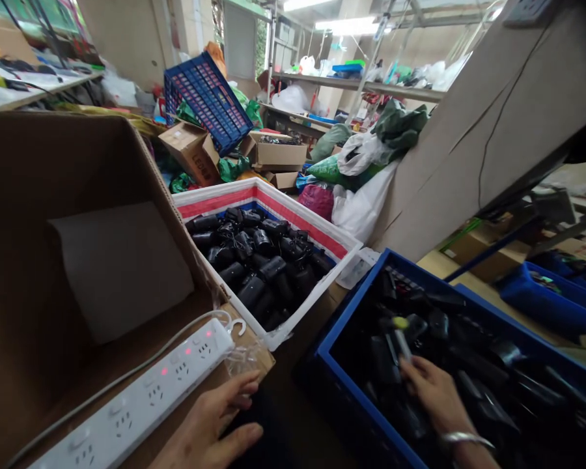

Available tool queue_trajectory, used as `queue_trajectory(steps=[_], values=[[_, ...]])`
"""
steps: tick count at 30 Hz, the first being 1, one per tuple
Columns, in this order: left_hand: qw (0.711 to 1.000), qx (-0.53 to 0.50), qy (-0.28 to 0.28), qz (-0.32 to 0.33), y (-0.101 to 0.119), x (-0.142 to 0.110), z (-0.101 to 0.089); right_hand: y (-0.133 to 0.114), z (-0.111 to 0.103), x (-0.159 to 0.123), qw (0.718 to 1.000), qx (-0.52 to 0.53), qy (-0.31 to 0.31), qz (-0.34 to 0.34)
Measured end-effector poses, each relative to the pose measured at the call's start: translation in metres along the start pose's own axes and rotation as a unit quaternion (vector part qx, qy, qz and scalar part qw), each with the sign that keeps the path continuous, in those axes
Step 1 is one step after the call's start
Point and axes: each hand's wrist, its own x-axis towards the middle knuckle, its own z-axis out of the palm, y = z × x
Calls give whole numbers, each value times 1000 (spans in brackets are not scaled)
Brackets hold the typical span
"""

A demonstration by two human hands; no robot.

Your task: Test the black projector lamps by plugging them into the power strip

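Note:
My right hand (434, 391), with a bracelet at the wrist, reaches into a blue plastic crate (332, 355). Its fingers are closed on a pale, stick-like piece with a yellow end (401, 342), blurred and too small to name. Around it in the crate lie many glossy black plastic parts (483, 365). Beside the white power strip (146, 397), my left hand (215, 423) is empty, its thumb and fingers apart. A white, red and blue woven bag (317, 228) stands open ahead, filled with black cylindrical housings (268, 267) with thin wires.
A large open cardboard box (24, 260) stands at the left with a white sheet inside. Behind are a tilted blue crate (208, 98), smaller cartons (280, 156) and stuffed sacks (366, 202). A slanting pale panel (449, 143) rises at the right, with blue bins (551, 299) beyond.

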Motion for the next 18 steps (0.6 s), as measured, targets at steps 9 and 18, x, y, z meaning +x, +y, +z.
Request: queue_trajectory(steps=[9,18], values=[[998,19,60,-2,-6,-8,-12,6,98,13,997,-22,-61,-51],[999,-10,42,11,-36,-10,-10,7,112,16,981,44,-184,-34]])
